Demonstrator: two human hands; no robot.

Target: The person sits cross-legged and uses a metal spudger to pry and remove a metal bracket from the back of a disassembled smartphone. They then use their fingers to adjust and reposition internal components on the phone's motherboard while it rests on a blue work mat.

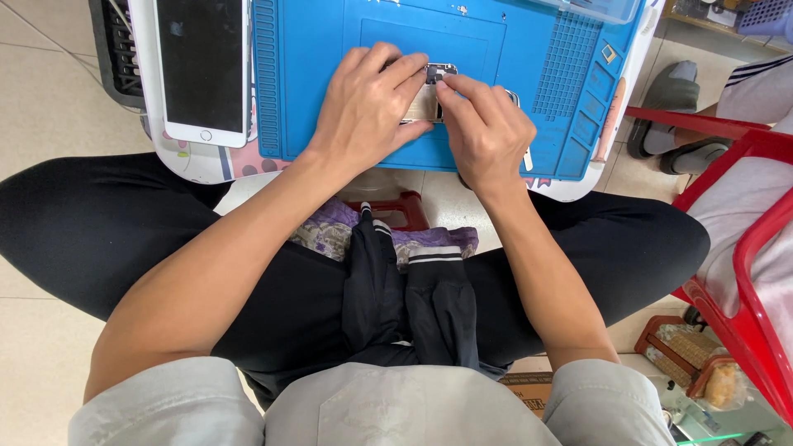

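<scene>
Both hands point(425, 111) pinch phone part point(429, 95) (fingertips curled).

Both forearms reach toward twelve o'clock; left hand point(368, 103) lies palm-down, fingers curled, right hand point(487, 132) pinching, fingertips meeting.

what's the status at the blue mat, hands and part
Left hand and right hand both gripping small metal phone part on blue mat. White phone lies left, apart. Nothing in the way.
</scene>
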